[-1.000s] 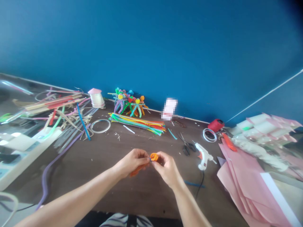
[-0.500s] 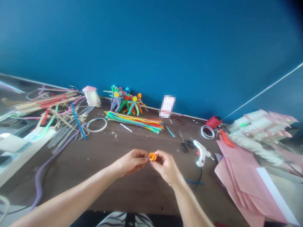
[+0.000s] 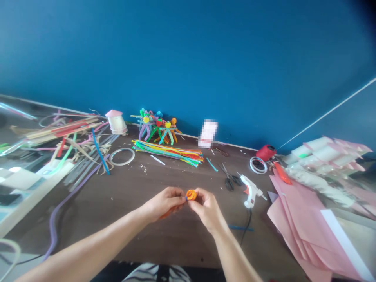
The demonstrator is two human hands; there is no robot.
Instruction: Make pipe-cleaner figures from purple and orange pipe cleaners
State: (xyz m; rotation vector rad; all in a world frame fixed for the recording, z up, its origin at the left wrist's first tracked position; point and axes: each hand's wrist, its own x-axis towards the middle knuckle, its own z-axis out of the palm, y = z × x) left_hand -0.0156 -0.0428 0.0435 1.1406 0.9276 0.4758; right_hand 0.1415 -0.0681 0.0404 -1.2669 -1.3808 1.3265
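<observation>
Between my hands, above the near middle of the table, is an orange pipe cleaner figure (image 3: pixel 192 194) with a coiled loop at its right end. My left hand (image 3: pixel 169 201) pinches it beside a small bit of blue, and more orange shows beneath that palm. Thumb and fingers of my right hand (image 3: pixel 205 203) close on the coil's right side. Much of the figure is hidden by my fingers. Farther back, a bundle of coloured pipe cleaners (image 3: pixel 169 152) lies before several standing pipe cleaner figures (image 3: pixel 158 127).
Right of my hands lie black-handled scissors (image 3: pixel 229 178) and a white glue gun (image 3: pixel 251 191) with its cord. Pink sheets (image 3: pixel 296 219) and wrapped rolls (image 3: pixel 326 156) fill the right side. A white ring (image 3: pixel 122 157), a pink-topped cup (image 3: pixel 116 122) and loose strips (image 3: pixel 64 133) are at left.
The view shifts slightly left and right with the head. My hands keep the same hold on the orange piece, with only slight finger movement.
</observation>
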